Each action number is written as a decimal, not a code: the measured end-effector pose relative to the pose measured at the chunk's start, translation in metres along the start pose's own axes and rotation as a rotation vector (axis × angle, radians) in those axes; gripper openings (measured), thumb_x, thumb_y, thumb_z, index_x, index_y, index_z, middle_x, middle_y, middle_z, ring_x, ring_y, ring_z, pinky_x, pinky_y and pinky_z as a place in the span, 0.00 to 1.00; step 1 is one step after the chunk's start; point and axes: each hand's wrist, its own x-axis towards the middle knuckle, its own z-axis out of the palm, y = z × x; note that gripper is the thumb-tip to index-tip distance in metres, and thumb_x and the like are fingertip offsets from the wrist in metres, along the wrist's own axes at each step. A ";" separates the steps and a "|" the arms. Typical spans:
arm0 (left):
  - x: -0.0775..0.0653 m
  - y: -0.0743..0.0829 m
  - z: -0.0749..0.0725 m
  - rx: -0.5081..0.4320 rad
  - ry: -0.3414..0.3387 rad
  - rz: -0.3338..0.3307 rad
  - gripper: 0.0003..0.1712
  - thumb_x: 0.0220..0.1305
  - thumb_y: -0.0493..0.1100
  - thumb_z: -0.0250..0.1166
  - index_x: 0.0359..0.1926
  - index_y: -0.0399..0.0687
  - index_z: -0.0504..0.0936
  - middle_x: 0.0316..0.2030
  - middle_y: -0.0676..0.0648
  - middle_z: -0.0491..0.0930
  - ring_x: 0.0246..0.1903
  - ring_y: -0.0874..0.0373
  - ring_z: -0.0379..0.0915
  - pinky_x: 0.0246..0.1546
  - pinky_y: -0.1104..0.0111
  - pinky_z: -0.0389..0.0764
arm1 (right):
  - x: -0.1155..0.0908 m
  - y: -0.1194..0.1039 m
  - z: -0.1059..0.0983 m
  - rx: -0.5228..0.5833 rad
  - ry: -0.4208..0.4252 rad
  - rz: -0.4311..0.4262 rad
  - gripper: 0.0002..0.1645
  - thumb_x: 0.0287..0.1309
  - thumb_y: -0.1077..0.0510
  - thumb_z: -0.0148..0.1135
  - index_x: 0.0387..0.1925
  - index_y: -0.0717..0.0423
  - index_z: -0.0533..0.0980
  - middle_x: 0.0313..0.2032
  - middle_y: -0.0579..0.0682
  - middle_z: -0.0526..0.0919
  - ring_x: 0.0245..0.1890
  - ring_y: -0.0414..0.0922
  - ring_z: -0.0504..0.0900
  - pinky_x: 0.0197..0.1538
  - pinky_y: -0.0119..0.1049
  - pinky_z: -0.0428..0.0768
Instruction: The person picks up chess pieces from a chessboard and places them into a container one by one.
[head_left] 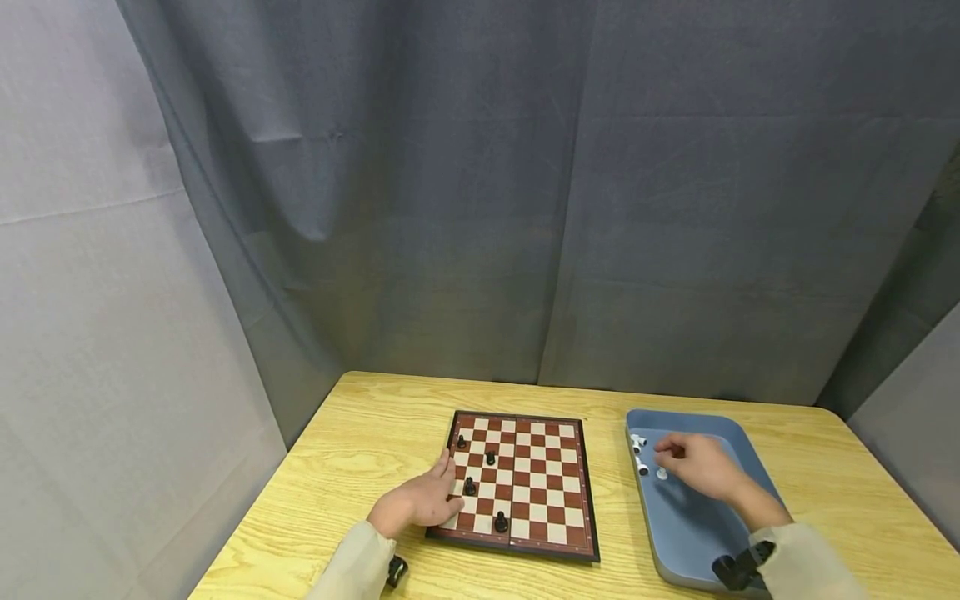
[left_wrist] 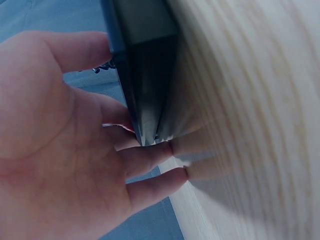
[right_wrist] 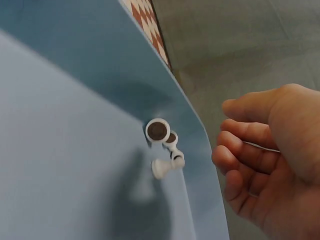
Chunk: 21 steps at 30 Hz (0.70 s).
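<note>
Chessboard [head_left: 551, 479]: one, checked red-brown and cream within a dark frame; border marks too small to read.
Black pieces [head_left: 470, 486]: four, small and glossy, on the chessboard's left half.
White pieces [right_wrist: 157, 131]: at least three, brown bases showing on some, inside one blue tray [head_left: 693, 533] right of the chessboard.
My left hand [head_left: 423, 498]: fingers extended, touching the chessboard's left edge.
My right hand [head_left: 701, 465]: right of the chessboard, over the tray, fingers loosely bent, thumb apart.
</note>
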 end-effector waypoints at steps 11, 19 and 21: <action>0.000 0.000 0.000 -0.004 -0.012 -0.008 0.41 0.71 0.55 0.50 0.72 0.32 0.47 0.73 0.37 0.36 0.68 0.44 0.48 0.61 0.55 0.65 | 0.003 -0.020 0.013 0.053 -0.018 -0.015 0.10 0.59 0.59 0.62 0.41 0.61 0.80 0.29 0.43 0.79 0.29 0.40 0.75 0.28 0.34 0.74; 0.000 0.000 0.001 -0.001 -0.004 0.002 0.41 0.71 0.55 0.49 0.72 0.32 0.47 0.73 0.36 0.36 0.69 0.44 0.47 0.63 0.55 0.62 | 0.000 -0.038 0.025 0.092 -0.017 -0.057 0.12 0.58 0.60 0.64 0.41 0.63 0.80 0.28 0.43 0.78 0.29 0.39 0.75 0.28 0.32 0.75; 0.000 0.000 0.000 -0.003 -0.007 0.001 0.41 0.71 0.54 0.50 0.72 0.32 0.47 0.73 0.36 0.36 0.69 0.44 0.46 0.63 0.55 0.62 | 0.000 -0.042 0.029 0.102 -0.012 -0.071 0.11 0.57 0.61 0.64 0.41 0.63 0.80 0.28 0.43 0.78 0.28 0.38 0.75 0.28 0.32 0.74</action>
